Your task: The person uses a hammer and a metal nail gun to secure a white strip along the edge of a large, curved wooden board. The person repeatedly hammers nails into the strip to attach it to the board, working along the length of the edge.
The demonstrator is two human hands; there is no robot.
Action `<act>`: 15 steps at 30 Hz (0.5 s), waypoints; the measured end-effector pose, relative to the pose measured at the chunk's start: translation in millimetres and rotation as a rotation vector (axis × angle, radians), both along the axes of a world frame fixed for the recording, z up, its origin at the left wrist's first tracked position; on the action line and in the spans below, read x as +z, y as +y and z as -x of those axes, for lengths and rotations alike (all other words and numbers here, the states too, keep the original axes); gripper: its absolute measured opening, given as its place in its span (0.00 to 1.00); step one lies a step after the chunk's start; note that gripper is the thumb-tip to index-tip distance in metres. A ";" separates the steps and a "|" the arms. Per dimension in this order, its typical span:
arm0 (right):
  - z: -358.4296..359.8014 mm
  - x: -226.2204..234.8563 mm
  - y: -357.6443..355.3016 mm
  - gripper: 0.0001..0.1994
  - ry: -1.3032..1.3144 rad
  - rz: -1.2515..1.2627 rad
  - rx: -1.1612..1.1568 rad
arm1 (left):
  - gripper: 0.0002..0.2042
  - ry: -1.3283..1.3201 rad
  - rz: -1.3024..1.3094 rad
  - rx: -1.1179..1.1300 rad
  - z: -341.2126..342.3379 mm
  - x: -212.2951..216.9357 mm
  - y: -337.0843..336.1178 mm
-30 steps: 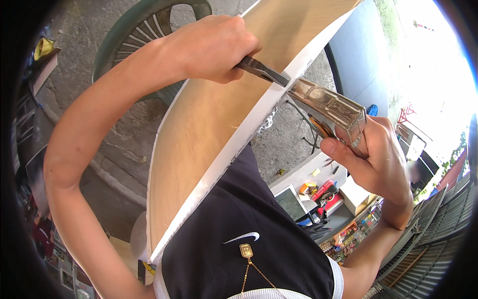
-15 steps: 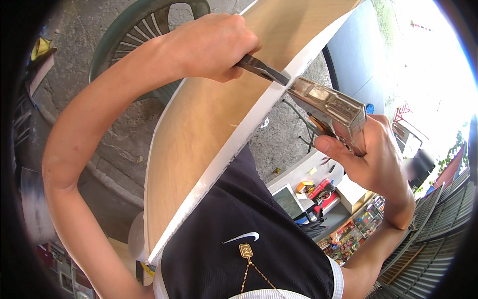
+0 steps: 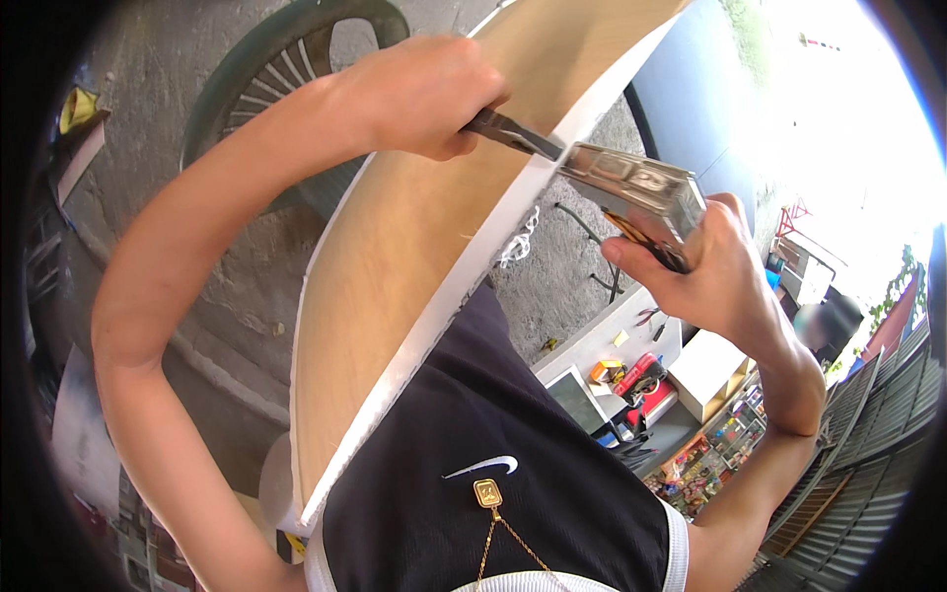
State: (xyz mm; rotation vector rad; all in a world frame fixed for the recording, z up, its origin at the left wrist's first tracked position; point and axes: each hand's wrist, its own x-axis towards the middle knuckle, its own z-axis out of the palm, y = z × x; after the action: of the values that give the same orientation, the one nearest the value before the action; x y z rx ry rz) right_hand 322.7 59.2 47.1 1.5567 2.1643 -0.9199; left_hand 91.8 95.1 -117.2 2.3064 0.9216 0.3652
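Observation:
A large curved wooden panel (image 3: pixel 395 257) leans diagonally across my body, its border wrapped in white covering (image 3: pixel 449 291). My left hand (image 3: pixel 424 99) is closed round dark pliers (image 3: pixel 513 134), whose jaws meet the white edge at the panel's upper right side. Opposite them, the nose of a worn metal staple gun (image 3: pixel 631 178) presses at this same edge. My right hand (image 3: pixel 720 271) is wrapped round its handle, partly hidden behind the body of the tool. White loose strands (image 3: pixel 520 240) hang off the edge just below the staple gun.
A green plastic chair (image 3: pixel 232 84) stands at the upper left behind the panel. To the right, a grey desk (image 3: pixel 641 316) bears a red and black power tool (image 3: pixel 643 375) and small items. Corrugated metal sheeting (image 3: pixel 868 464) lies at the far right.
The staple gun and my right hand have shifted slightly left and up. The panel's upper end has moved a little left. The white strands now show more plainly.

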 end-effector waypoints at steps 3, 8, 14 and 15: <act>-4.6 -0.6 0.3 0.18 0.071 -0.021 -0.005 | 0.08 0.044 0.014 0.012 1.0 5.7 0.3; -19.0 8.1 4.3 0.20 0.243 0.154 -0.049 | 0.09 0.102 0.045 0.059 1.9 10.1 -0.6; -31.9 -25.4 -1.4 0.24 0.433 0.179 -0.040 | 0.07 0.125 0.066 0.100 10.1 18.8 -5.9; -44.4 -56.0 -10.8 0.24 0.446 0.042 -0.004 | 0.08 0.145 0.069 0.079 5.3 21.0 -1.6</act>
State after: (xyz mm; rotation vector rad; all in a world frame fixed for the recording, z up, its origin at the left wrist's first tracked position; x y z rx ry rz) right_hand 367.1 48.4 -8.9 1.4408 2.4084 -1.4153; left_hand 86.5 93.5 -96.2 2.2612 1.0823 0.1981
